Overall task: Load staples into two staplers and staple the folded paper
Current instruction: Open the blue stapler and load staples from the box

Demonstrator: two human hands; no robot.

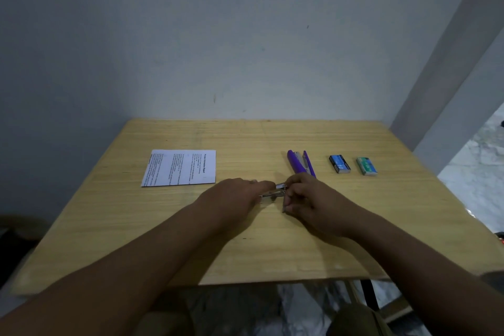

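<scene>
A light wooden tabletop fills the middle of the frame, set against a plain pale grey wall across the upper half; a grey pillar runs down the upper right, with marbled floor beyond it at the right edge. At centre, the left hand and right hand meet over a small metal stapler, fingers of both curled onto it; it is largely hidden, apparently hinged open. A purple stapler lies open just above the right hand. Right of it, apart, sit a blue staple box and a green staple box. The printed folded paper lies flat at centre left.
</scene>
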